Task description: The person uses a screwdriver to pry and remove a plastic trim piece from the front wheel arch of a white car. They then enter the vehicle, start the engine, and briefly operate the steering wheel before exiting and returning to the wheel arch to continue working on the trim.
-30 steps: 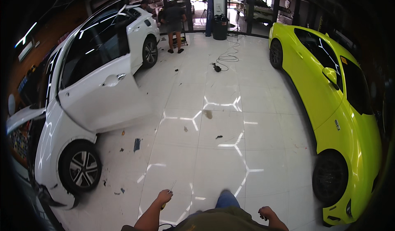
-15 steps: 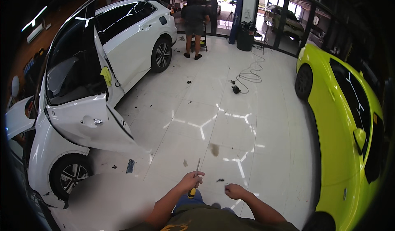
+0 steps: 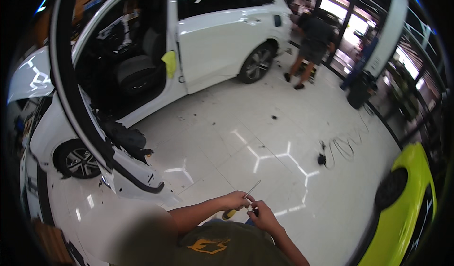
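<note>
In front of my body, my left hand (image 3: 236, 201) is closed around a screwdriver (image 3: 229, 214) with a yellow and black handle. Its thin metal shaft points up and away to the right. My right hand (image 3: 264, 217) is right beside the left, fingers pinched together at a small dark and pale piece too small to name. The fingertips of both hands are close together; whether they touch I cannot tell. To my left, the white car's front door (image 3: 135, 171) stands open, seen edge-on.
The white car (image 3: 217, 39) shows its seat (image 3: 137, 72) and a yellow-green cloth (image 3: 169, 64) on the door frame. A lime-green car (image 3: 404, 209) stands at right. Farther off are a person (image 3: 312, 43), a black bin (image 3: 362, 90) and a cable (image 3: 343, 150) on the floor.
My view has turned left toward the white car's open doorway. My right hand has come in from the side to meet my left, which still holds the screwdriver, now tilted right.
</note>
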Available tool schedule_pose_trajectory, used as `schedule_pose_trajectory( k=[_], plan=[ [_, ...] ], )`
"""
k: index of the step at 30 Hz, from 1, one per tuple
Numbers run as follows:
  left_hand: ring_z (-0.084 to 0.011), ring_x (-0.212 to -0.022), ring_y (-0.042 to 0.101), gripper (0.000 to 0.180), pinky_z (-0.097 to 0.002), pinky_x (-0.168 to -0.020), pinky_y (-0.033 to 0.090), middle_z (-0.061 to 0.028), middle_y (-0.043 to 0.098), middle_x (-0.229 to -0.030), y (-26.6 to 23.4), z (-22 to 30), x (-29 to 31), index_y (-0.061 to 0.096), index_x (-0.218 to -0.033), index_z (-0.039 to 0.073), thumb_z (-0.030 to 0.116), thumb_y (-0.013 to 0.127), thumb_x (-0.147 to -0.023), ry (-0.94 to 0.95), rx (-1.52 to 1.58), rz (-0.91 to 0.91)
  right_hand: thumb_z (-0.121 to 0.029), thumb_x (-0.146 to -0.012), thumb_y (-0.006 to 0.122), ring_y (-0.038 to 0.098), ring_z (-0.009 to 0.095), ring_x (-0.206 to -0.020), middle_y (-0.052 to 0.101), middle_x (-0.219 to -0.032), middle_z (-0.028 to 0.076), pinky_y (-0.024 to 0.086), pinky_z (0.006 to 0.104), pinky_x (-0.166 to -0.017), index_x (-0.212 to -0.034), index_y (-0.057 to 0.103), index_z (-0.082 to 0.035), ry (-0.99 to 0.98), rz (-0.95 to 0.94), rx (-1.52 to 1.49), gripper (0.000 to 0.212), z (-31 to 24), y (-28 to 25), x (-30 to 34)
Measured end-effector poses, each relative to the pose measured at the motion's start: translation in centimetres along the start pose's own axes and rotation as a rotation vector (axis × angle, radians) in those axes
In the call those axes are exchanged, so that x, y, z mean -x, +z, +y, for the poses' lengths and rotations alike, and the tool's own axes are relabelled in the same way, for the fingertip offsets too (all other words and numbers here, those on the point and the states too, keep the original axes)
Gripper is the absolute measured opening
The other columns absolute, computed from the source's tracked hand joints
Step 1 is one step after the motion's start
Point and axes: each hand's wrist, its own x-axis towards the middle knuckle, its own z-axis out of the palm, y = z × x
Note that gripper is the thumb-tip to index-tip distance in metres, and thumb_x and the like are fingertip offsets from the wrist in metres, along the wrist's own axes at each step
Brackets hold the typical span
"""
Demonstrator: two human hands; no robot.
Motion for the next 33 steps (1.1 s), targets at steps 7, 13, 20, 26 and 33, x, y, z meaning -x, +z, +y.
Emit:
schedule_pose_trajectory(
  k=[7, 13, 20, 26, 33],
  plan=[
    [-0.0088, -0.057, 0.047, 0.033, -0.0223, -0.055, 0.041, -0.0039, 0.056, -0.078, -14.6, 7.9, -9.8, 0.055, -0.114, 0.002, 0.007, 0.056, -0.081, 0.132, 0.658, 0.139, -0.015, -0.079, 0.068, 0.061, 0.023, -0.080, 0.058, -0.101, 0.017, 0.048, 0.0330, -0.071, -0.110, 0.043, 0.002, -0.032, -0.151, -0.166, 0.043, 5.0, -4.3, -23.3],
    [-0.0083, -0.058, 0.049, 0.032, -0.0220, -0.056, 0.042, -0.0035, 0.056, -0.080, -28.7, 14.0, -4.4, 0.056, -0.113, 0.003, 0.006, 0.056, -0.081, 0.309, 0.732, 0.585, -0.028, -0.080, 0.067, 0.053, 0.034, -0.108, 0.049, -0.119, 0.023, 0.043, 0.0396, -0.091, -0.129, 0.035, 0.002, -0.341, -0.482, 0.140, 0.066, 1.9, -6.8, -44.9],
    [-0.0092, -0.059, 0.048, 0.028, -0.0221, -0.056, 0.041, -0.0029, 0.055, -0.076, -43.3, 10.0, 2.3, 0.057, -0.109, 0.001, 0.006, 0.054, -0.081, 0.397, 0.993, 1.078, -0.029, -0.083, 0.062, 0.063, 0.030, -0.088, 0.058, -0.108, 0.022, 0.050, 0.0370, -0.079, -0.121, 0.050, 0.001, -0.414, -0.905, 0.536, 0.050, 3.3, 0.3, -68.1],
    [-0.0080, -0.056, 0.046, 0.022, -0.0211, -0.049, 0.037, -0.0016, 0.053, -0.071, -53.0, 5.0, 3.7, 0.059, -0.102, 0.002, 0.007, 0.055, -0.081, 0.159, 1.010, 1.419, -0.026, -0.083, 0.060, 0.063, 0.031, -0.086, 0.059, -0.107, 0.021, 0.049, 0.0373, -0.079, -0.115, 0.054, 0.000, -0.471, -0.970, 0.307, 0.042, -11.8, 7.4, -83.1],
    [-0.0172, -0.068, 0.058, 0.025, -0.0302, -0.062, 0.045, -0.0100, 0.062, -0.076, -62.3, 3.8, 5.8, 0.064, -0.095, 0.002, 0.021, 0.061, -0.079, -0.278, 0.684, 1.788, -0.027, -0.084, 0.057, 0.060, 0.034, -0.090, 0.063, -0.096, 0.019, 0.047, 0.0404, -0.077, -0.105, 0.058, 0.000, -0.798, -0.992, 0.357, 0.034, -27.1, 20.8, -109.7]
  ],
)
